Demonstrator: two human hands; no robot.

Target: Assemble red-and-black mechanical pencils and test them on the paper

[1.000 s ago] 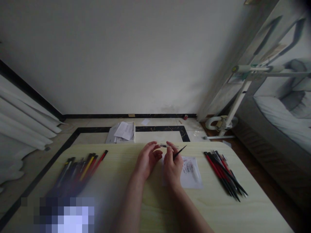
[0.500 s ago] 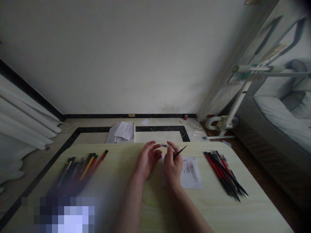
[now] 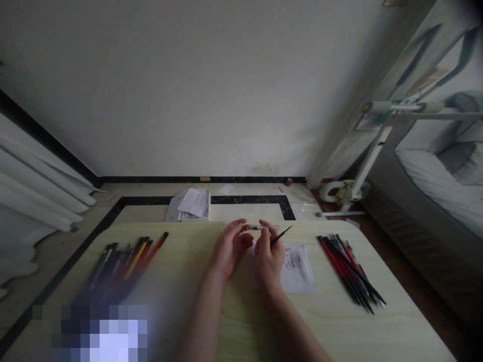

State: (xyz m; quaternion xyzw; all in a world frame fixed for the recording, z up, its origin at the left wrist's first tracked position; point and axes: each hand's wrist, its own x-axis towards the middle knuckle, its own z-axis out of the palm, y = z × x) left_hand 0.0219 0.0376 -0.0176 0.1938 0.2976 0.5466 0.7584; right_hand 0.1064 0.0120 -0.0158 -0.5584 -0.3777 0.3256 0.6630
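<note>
Landmark: the white rectangular paper sheet with dark scribbles (image 3: 298,279), flat on the pale wood-grain desk (image 3: 241,327). Right hand (image 3: 270,256) over the paper's left part, fingers closed around a slim black pointed stick (image 3: 281,235), tip angled up and out over the paper's far edge. Left hand (image 3: 228,247) just left of the paper, fingers half curled. Small slim clear-and-dark tube (image 3: 254,228) beyond the paper's far left corner, roughly level, spanning between both hands' fingertips; can't tell how firmly the left fingers grip it, too small. Well left of the paper: loose group of red, yellow and black slender pens (image 3: 136,259), near ends hazy. Right of the paper: overlapping pile of red and black slender pens (image 3: 349,274). Beyond the paper, on the floor: white box of papers (image 3: 194,203).
</note>
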